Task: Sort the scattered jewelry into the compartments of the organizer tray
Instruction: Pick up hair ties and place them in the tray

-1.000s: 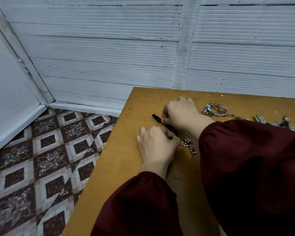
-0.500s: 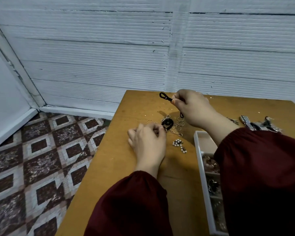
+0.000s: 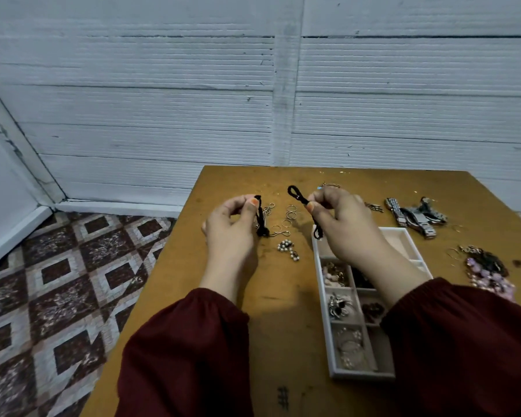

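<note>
now both hands are up over the table: the left hand [image 3: 232, 224] pinches one black cord piece [image 3: 260, 219], the right hand [image 3: 340, 218] another [image 3: 306, 206], perhaps a matching pair. next, each needs lowering into a compartment of the organizer tray [image 3: 324, 299].

A wooden table [image 3: 193, 296] with an orange-brown top fills the lower middle, its surface scuffed and bearing small dark marks near the front edge; behind it stands a white ribbed wall [image 3: 163, 100] of horizontal panels, a vertical seam running down it; to the left, a patterned tile floor [image 3: 57, 281] in brown and cream diamonds meets a white baseboard [image 3: 118, 206].
</note>
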### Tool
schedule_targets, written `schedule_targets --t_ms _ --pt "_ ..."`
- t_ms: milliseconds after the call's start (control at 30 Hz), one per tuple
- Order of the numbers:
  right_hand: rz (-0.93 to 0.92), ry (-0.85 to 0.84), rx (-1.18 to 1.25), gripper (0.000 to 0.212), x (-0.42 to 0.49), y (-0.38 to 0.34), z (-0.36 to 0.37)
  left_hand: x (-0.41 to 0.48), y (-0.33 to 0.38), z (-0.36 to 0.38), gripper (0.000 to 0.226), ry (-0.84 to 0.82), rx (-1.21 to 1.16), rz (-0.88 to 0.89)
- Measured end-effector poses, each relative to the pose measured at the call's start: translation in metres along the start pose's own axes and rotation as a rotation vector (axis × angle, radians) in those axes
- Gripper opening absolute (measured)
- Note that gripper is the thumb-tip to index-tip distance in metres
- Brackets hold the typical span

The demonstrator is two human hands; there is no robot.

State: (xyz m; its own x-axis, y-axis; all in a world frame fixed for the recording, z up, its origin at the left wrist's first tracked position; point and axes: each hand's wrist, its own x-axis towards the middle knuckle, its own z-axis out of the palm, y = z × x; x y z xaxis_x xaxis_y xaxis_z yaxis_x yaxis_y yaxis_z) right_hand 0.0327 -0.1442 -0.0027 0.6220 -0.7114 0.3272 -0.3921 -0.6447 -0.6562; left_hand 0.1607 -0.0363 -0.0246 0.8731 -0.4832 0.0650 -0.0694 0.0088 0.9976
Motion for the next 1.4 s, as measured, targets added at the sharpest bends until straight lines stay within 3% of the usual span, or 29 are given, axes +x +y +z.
schedule_targets --t_ms 100,500,900,1400 --pt "0.014 0.003 0.022 0.022 -0.011 0.004 -0.004 -0.009 0.017 -0.005 0.007 0.0 -0.014 0.069" --pt "0.015 0.076 0.352 0.016 -0.058 -0.005 -0.036 -0.06 0.056 -0.005 0.011 -0.039 -0.116 0.165" --pt "0.078 0.297 0.625 0.022 -0.114 0.01 -0.092 -0.127 0.078 0.023 0.014 -0.132 -0.206 0.211" --pt "0.085 0.381 0.675 0.021 -0.162 0.025 -0.107 -0.185 0.073 0.051 0.019 -0.209 -0.234 0.121"
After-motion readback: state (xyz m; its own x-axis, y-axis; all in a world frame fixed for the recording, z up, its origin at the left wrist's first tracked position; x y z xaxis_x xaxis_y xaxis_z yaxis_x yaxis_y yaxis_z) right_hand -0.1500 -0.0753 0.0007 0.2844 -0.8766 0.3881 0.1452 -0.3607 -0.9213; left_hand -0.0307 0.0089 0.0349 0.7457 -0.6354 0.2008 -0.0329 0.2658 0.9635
